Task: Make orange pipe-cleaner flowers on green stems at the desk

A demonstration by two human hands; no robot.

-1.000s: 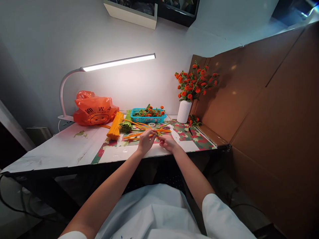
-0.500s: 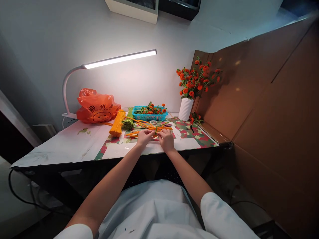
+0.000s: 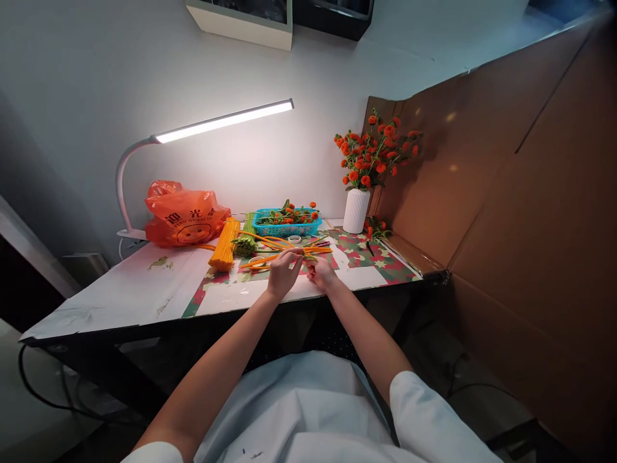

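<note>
Both hands meet over the front of the table, fingers closed around a short green pipe cleaner [image 3: 310,258]. My left hand [image 3: 284,273] pinches its left end between thumb and fingertips. My right hand [image 3: 322,274], turned with curled fingers, grips the other end; its fingertips are partly hidden. Just behind the hands lie loose orange pipe cleaners [image 3: 274,242]. To their left are a thick bundle of orange pipe cleaners [image 3: 224,247] and a bundle of green pipe cleaners [image 3: 245,244]. A white tape roll [image 3: 294,239] lies behind the loose strands.
A blue basket [image 3: 288,229] holds orange flowers with green leaves. Behind, a white vase [image 3: 357,211] carries tall orange flowers. An orange plastic bag [image 3: 187,215] sits under the lit lamp [image 3: 226,120]. Cardboard [image 3: 506,212] walls off the right side. A dark pen-like tool [image 3: 369,249] lies rightward.
My right hand has turned and dropped slightly, its fingers now curled lower. My left hand has risen over the green pipe cleaner, which now lies more sideways. The camera view has shifted slightly.
</note>
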